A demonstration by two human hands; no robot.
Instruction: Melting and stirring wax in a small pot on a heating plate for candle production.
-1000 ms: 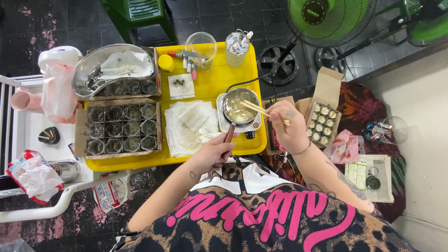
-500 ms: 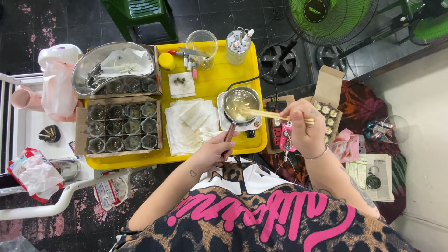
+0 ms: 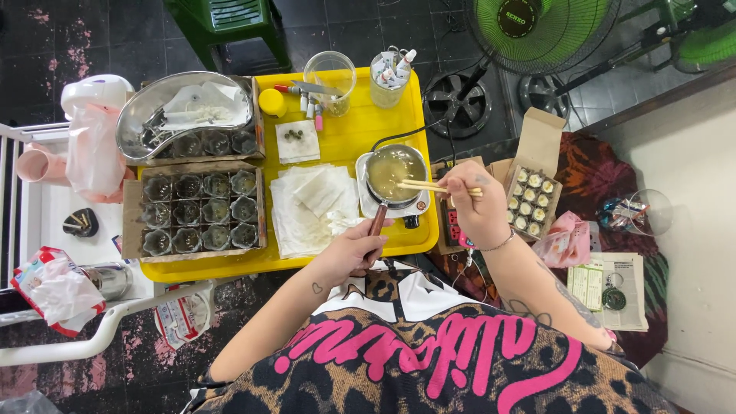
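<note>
Since half a second ago the right hand (image 3: 477,208) has drawn back toward the pot, so the chopsticks (image 3: 429,186) now lie flatter and shorter over the rim, their tips just above the pale liquid; a second ago they angled deeper into it. The left hand (image 3: 354,249) has not shifted.

The small metal pot (image 3: 394,170) sits on a little white hotplate (image 3: 368,201) at the right edge of the yellow tray (image 3: 345,138), close to the tray's near right corner. The left hand is clenched around the pot's brown handle (image 3: 376,221), which reaches toward the tray's near edge; the wrist crosses that edge from the person's lap, forearm angled up from the lower left. The right hand is closed on the chopsticks in a pinch, held just past the tray's right edge, above a power strip (image 3: 454,228) and next to an open cardboard box of small filled cups (image 3: 530,201); its forearm comes in from the lower right.

Room is tight. Left of the pot a heap of white paper sheets (image 3: 310,203) fills the tray's middle, and a cardboard tray of glass cups (image 3: 198,208) takes the left side. The far edge carries a clear beaker (image 3: 331,70) and a jar of small tools (image 3: 387,73). The barest yellow strip runs between the pot and the far edge, crossed by the hotplate's black cord (image 3: 402,132).
</note>
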